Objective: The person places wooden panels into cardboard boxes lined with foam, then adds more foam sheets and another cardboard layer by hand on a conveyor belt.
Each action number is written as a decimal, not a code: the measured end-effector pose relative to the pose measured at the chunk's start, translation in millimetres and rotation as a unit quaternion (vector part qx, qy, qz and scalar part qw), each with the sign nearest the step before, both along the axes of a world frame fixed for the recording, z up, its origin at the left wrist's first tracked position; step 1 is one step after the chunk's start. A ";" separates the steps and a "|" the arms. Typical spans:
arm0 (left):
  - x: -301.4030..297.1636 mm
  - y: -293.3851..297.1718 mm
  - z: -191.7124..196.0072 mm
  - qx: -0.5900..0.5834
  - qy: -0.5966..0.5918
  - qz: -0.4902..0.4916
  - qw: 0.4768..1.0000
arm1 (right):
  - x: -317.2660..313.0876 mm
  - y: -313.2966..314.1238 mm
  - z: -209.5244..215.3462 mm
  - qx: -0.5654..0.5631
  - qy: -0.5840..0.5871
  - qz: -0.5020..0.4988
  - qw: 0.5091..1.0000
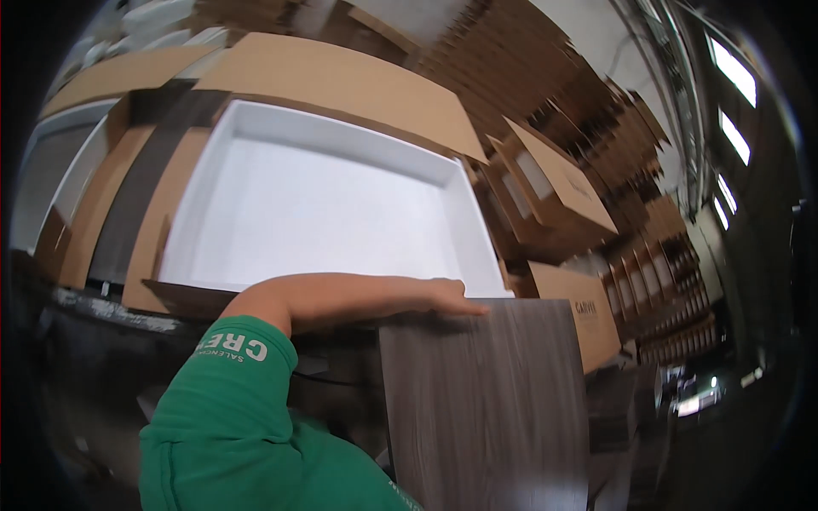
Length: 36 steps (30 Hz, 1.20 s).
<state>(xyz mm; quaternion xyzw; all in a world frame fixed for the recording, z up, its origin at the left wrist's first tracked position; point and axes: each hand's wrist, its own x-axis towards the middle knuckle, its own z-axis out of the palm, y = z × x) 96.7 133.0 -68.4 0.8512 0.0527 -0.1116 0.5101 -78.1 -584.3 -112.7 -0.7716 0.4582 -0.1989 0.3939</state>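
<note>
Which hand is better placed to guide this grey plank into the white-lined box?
Left, probably. The left hand lies along the top edge of the grey plank, right beside the open white-lined box. The right hand is not in view.

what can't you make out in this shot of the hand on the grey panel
Head view, the only one:
- Left hand: its fingers lie along the top edge of the grey wood-grain panel; the palm side is turned away, so the grip is unclear.
- Right hand: not in view.
- Panel's lower end: cut off by the picture's bottom edge.
- White foam-lined box: its near wall is hidden behind the forearm.
- Far stacked cartons: too small and bent by the lens.
</note>
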 end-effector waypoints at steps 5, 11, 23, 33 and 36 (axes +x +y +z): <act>-92.5 111.9 -3.2 -0.009 -0.048 0.188 0.981 | 100.9 66.3 25.5 0.000 -0.025 0.132 0.991; -205.2 204.9 -12.5 -0.054 -0.001 0.370 0.928 | 264.5 227.5 69.6 -0.179 0.018 0.351 0.919; -319.9 240.0 -50.7 -0.097 -0.003 0.672 0.735 | 515.2 615.6 56.0 -0.289 0.054 0.673 0.678; -320.1 278.4 -76.5 0.097 0.193 0.699 0.682 | 583.8 798.5 -42.9 -0.438 0.160 0.761 0.451; -319.0 271.8 -104.4 0.146 0.189 0.660 0.712 | 573.3 808.2 -57.9 -0.483 0.201 0.759 0.389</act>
